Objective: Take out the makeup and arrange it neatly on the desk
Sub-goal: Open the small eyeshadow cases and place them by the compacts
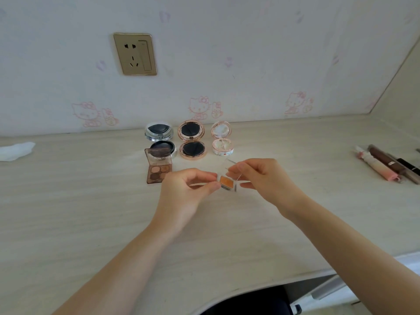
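Both hands hold a small clear case with an orange pan above the desk.

The left hand (188,189) has its grip pinched on the base of the clear case (227,183); the right hand (261,178) has its grip pinched on the raised transparent lid. Behind, on the desk (91,212), stand three open round compacts in a row: silver compact (161,140), rose-gold compact (192,140), pale floral compact (222,138). An open brown eyeshadow palette (158,165) lies just before the silver one. Tubes (386,165) lie at far right.

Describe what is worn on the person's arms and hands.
Nothing is worn. The left hand and right hand are bare, with no gloves, rings, watch or bracelets in view. Both forearms are bare to the frame's edge; no sleeves show.
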Tool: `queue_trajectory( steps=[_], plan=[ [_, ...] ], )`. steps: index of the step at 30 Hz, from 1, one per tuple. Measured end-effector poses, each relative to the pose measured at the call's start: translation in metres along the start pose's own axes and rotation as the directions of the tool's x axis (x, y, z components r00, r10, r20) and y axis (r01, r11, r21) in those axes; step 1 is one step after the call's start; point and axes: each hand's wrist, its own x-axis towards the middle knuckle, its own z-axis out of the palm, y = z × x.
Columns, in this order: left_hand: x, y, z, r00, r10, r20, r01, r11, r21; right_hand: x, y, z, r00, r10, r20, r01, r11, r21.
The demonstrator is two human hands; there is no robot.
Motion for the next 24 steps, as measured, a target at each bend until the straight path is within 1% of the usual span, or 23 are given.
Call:
queue_trajectory(
  steps=[3, 4, 6, 8, 10, 13, 19, 24],
  plan=[
    [-0.003, -0.001, -0.007, 0.99, 0.139, 0.031, -0.142, 0.959, 0.245, 0.009, 0.0, 0.002, 0.997, 0.029, 0.075, -0.024, 0.998, -0.062],
    [-0.005, -0.002, -0.01, 0.976, 0.209, 0.06, -0.217, 0.921, 0.324, 0.011, 0.0, 0.004, 0.995, 0.029, 0.1, -0.02, 0.996, -0.088],
    [-0.009, -0.005, -0.017, 0.927, 0.342, 0.156, -0.375, 0.806, 0.459, 0.015, 0.0, 0.008, 0.989, 0.01, 0.147, 0.011, 0.99, -0.14],
    [-0.014, -0.009, -0.024, 0.885, 0.396, 0.246, -0.464, 0.7, 0.543, 0.017, 0.0, 0.014, 0.982, 0.001, 0.187, 0.034, 0.982, -0.187],
    [-0.018, -0.013, -0.03, 0.869, 0.397, 0.297, -0.494, 0.639, 0.59, 0.02, 0.001, 0.02, 0.977, 0.003, 0.212, 0.048, 0.971, -0.234],
    [-0.02, -0.016, -0.033, 0.853, 0.404, 0.332, -0.52, 0.589, 0.619, 0.023, 0.001, 0.027, 0.974, -0.021, 0.227, 0.082, 0.961, -0.264],
    [-0.023, -0.019, -0.034, 0.856, 0.396, 0.332, -0.514, 0.596, 0.617, 0.023, 0.001, 0.028, 0.957, -0.093, 0.276, 0.164, 0.955, -0.249],
    [-0.025, -0.018, -0.031, 0.86, 0.4, 0.317, -0.505, 0.577, 0.642, 0.019, 0.005, 0.028, 0.936, -0.158, 0.314, 0.24, 0.94, -0.243]
  ],
)
